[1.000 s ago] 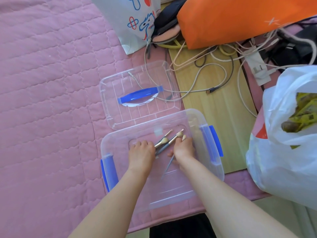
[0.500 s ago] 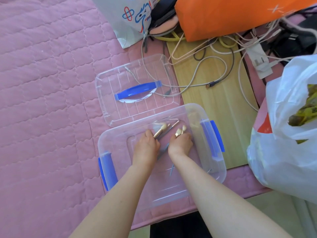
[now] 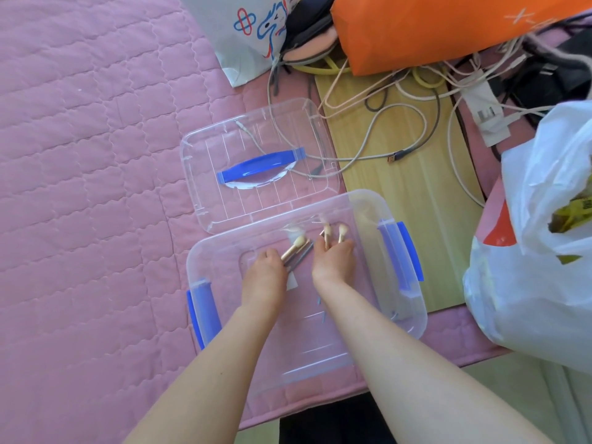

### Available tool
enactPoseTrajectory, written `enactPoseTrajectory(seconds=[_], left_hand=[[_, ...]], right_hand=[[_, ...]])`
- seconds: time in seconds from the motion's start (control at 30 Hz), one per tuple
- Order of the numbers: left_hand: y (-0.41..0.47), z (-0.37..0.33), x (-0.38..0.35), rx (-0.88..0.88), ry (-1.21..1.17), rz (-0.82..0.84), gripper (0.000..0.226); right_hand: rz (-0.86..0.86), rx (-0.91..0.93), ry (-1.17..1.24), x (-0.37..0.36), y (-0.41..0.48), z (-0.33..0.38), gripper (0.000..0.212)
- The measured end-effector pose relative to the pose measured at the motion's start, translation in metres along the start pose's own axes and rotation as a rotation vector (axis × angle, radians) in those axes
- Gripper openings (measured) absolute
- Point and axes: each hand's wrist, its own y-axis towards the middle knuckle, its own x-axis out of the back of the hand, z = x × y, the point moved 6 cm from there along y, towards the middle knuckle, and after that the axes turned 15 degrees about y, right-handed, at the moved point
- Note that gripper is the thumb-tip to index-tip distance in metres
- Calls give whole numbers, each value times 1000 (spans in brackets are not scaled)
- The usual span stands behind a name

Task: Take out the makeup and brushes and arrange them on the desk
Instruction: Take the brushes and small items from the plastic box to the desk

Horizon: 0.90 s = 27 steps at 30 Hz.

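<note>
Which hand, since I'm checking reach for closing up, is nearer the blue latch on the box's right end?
Right. The right hand sits just left of the blue latch; the left hand is farther left; both hold makeup brushes.

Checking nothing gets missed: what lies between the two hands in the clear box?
In the head view, a gold-handled brush and dark slim sticks jut from the left hand toward the right hand, which grips two brushes.

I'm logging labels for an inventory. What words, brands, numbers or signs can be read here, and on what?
No word or number is legible.
White printed bag: blue and red doodles, no letters.
Orange bag: faint pale star mark, no text.
Yellow packet in white plastic bag: dark print, too blurred.
</note>
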Motion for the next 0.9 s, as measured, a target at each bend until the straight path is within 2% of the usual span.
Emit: enactPoseTrajectory(seconds=[0.17, 0.33, 0.5, 0.63, 0.77, 0.9], left_hand=[[-3, 3, -1, 75, -79, 81, 16], [-10, 6, -3, 102, -149, 188, 26], [-17, 1, 1, 69, -241, 183, 15], [-17, -1, 0, 13, -314, 164, 16], [-19, 2, 0, 37, -349, 191, 14], [-28, 5, 3, 116, -557, 217, 12]], right_hand=[[-20, 9, -45, -7, 3, 0, 37], [-58, 52, -224, -5, 1, 0, 29], [-56, 110, -335, -3, -4, 4, 26], [-3, 107, -340, -1, -3, 5, 30], [89, 84, -304, -1, -6, 7, 32], [185, 66, -224, 4, -17, 14, 30]])
